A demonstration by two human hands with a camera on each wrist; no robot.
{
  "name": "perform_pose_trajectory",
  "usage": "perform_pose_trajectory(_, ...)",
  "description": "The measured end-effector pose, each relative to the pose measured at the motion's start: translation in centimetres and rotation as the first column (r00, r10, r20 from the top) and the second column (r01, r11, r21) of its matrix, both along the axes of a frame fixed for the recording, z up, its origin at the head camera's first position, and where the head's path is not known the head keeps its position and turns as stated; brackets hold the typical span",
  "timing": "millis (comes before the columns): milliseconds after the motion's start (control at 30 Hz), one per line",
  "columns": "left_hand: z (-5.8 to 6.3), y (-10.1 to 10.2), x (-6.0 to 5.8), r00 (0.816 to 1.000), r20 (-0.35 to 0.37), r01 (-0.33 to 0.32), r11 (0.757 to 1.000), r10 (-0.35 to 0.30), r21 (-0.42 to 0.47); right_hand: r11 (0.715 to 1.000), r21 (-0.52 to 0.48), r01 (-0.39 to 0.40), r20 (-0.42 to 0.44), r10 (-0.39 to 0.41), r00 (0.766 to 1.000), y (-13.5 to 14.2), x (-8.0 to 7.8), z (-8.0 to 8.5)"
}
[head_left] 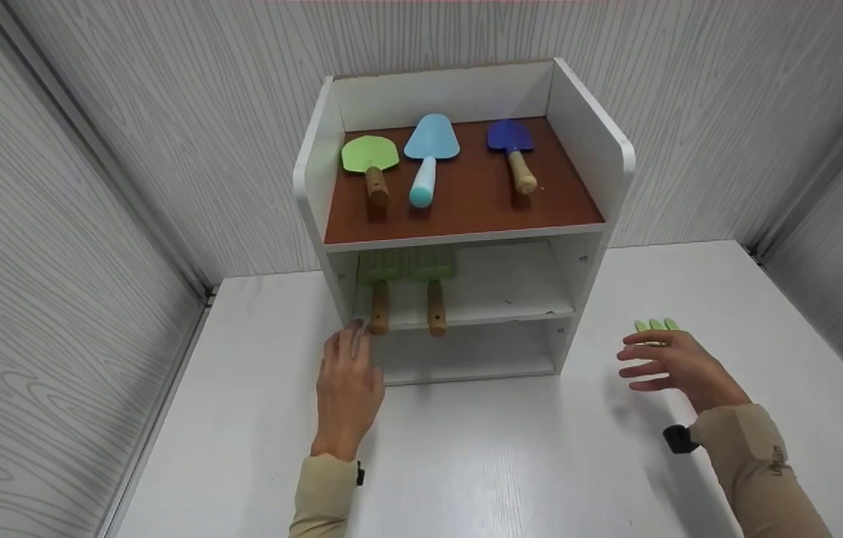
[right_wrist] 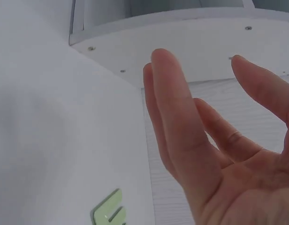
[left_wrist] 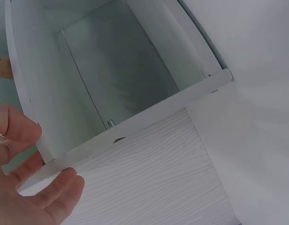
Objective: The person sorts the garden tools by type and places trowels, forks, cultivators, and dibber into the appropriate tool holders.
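My left hand (head_left: 350, 388) is at the shelf's left front edge, near the wooden handle of a green hand fork (head_left: 380, 306). In the left wrist view, the thumb and fingers of that hand (left_wrist: 27, 173) lie around the side panel's edge, loosely bent; firm contact cannot be told. A second green hand fork (head_left: 436, 306) lies beside the first on the middle shelf, both handles jutting forward. On the right, my right hand (head_left: 679, 366) hovers with spread fingers and holds nothing. Behind it, green tines (head_left: 657, 325) show on the table; the hand hides the rest.
The white shelf unit (head_left: 593, 142) stands against the back wall. On its brown top lie a green trowel (head_left: 370, 155), a light blue trowel (head_left: 433, 140) and a dark blue trowel (head_left: 510, 136). White table surface (head_left: 466, 463) spreads in front, with grey panels at both sides.
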State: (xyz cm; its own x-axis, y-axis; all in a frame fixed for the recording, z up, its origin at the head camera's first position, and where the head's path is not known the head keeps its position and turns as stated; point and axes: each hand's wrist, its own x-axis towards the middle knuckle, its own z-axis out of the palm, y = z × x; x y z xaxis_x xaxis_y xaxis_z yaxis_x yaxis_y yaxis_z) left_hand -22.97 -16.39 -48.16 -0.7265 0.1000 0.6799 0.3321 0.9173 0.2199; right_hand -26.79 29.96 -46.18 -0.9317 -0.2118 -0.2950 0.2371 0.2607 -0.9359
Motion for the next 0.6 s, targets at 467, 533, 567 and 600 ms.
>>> perform_pose_trajectory(467,-0.5,-0.2,0.0,0.999,-0.035,0.03,0.999,-0.029,0.022,0.984,0.169,0.063,0.032,-0.07,0.997,4.4,-1.1,-0.3)
perform_pose_trajectory(533,-0.5,0.0,-0.1,0.999,-0.035,0.032,0.999,-0.031,0.027,0.982,0.179,0.066,0.034,-0.074,0.997,5.0,-1.3,-0.3)
perform_pose_trajectory(567,-0.5,0.0,-0.1,0.999,-0.036,0.032,0.999,-0.031,0.03,0.981,0.181,0.07,0.037,-0.078,0.996,5.3,-1.3,-0.3)
perform_pose_trajectory(600,-0.5,0.1,-0.2,0.999,-0.037,0.033,0.999,-0.032,0.036,0.982,0.178,0.07,0.038,-0.078,0.996,5.5,-1.4,-0.3)
